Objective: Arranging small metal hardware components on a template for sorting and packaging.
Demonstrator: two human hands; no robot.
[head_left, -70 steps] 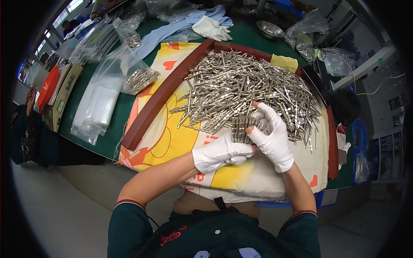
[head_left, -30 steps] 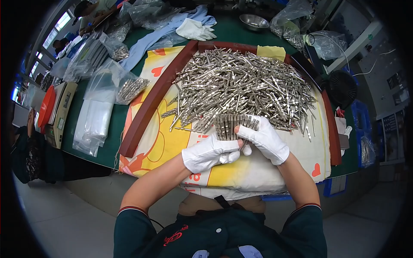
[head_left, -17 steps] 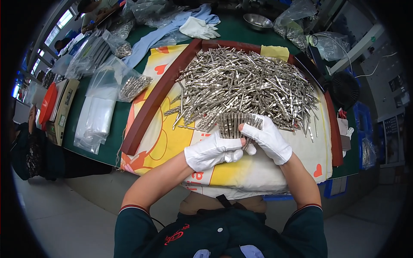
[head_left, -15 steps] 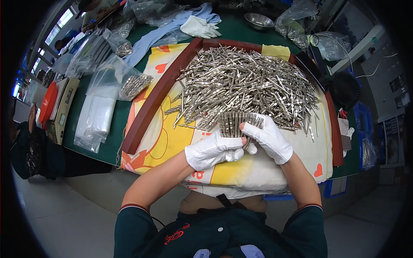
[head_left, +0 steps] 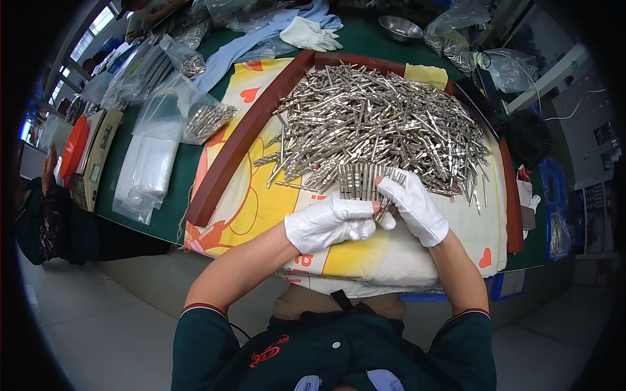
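Side by side in a row, a bunch of slim silvery screwdriver bits (head_left: 356,182) stands between my two hands, just off the near edge of the pile. My left hand (head_left: 326,225), in a white glove with bare fingertips showing, is closed round the lower left part of the row. From the right, my right hand (head_left: 415,207), gloved the same way, grips the row with its bare thumb across the front. Some bits slant out beneath the right thumb. Beyond both hands lies a large heap of loose bits (head_left: 385,124) on a patterned cloth (head_left: 261,202).
Dark red wooden bars (head_left: 251,140) frame the heap. To the left are clear plastic bags (head_left: 153,153), a bag of bits (head_left: 208,122), a scale (head_left: 98,163) and a red tray (head_left: 75,146). A metal bowl (head_left: 400,28) and white gloves (head_left: 310,34) lie behind. Another person's hand (head_left: 49,163) shows far left.
The whole view has shifted slightly. Both my hands keep hold of the bits in nearly the same pose. At far left the other person's hand has risen a little.
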